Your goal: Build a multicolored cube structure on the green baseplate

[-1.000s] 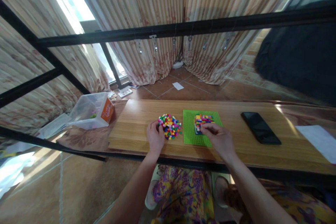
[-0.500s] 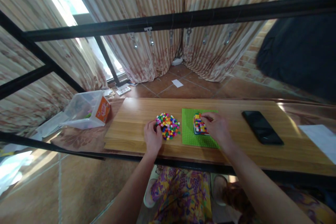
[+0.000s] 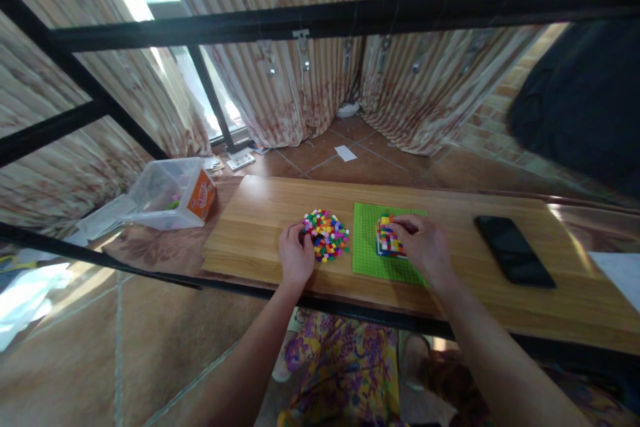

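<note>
Left hand [image 3: 297, 253] half-curling at brick pile [image 3: 329, 235], hold unclear | right hand [image 3: 424, 243] pinching at brick stack [image 3: 389, 240], grip contents hidden | stack resting on green baseplate [image 3: 364, 243] | gentle, straight pressing probably would be keeping rows even

Noted left hand [image 3: 297, 252] at left edge of loose pile of many-colored bricks [image 3: 328, 235]. Saw right hand [image 3: 424, 243] bent over brick block [image 3: 388, 241] on green baseplate [image 3: 364, 240], to right of pile. Logged black phone [image 3: 514, 250] flat on wooden surface [image 3: 250, 233], farther right.
</note>
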Tool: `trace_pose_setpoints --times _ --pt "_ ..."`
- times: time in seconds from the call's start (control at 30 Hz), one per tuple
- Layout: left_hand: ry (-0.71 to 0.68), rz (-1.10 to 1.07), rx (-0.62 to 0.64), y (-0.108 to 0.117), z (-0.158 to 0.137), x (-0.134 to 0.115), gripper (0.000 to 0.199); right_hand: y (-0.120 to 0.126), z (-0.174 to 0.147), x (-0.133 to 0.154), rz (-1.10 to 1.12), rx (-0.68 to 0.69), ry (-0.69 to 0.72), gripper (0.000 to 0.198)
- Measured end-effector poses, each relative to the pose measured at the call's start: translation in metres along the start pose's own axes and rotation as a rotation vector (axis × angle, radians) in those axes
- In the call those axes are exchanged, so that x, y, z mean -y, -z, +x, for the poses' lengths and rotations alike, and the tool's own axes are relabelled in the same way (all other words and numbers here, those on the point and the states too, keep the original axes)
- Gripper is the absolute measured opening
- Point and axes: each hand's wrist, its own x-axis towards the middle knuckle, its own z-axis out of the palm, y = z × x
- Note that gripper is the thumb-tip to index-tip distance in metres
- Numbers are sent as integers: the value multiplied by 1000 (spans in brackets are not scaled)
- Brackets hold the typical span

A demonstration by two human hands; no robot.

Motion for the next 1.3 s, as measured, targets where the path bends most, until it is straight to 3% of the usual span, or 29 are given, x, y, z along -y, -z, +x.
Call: trace_pose_setpoints --times 0.2,0.43,0.87,0.97,1.1,1.2,1.3 --pt "16 -16 -2 -1 -1 -2 18 7 8 -3 -21 -130 -25 31" --pt "18 -9 -4 0 -1 -2 19 -6 20 -11 -172 -16 -27 39" --pt "34 13 4 -1 -1 -6 18 -9 17 -9 -250 57 -35 39" --pt "48 35 14 0 -2 -8 17 -8 14 -6 -279 -30 48 38" --pt "46 42 6 0 -3 -9 17 -10 -6 11 -314 -179 302 32" --pt "48 34 5 -1 -3 -9 17 -24 -31 29 -229 -22 440 26" --pt "58 25 8 0 -3 -9 17 -46 -53 42 -187 169 463 24"
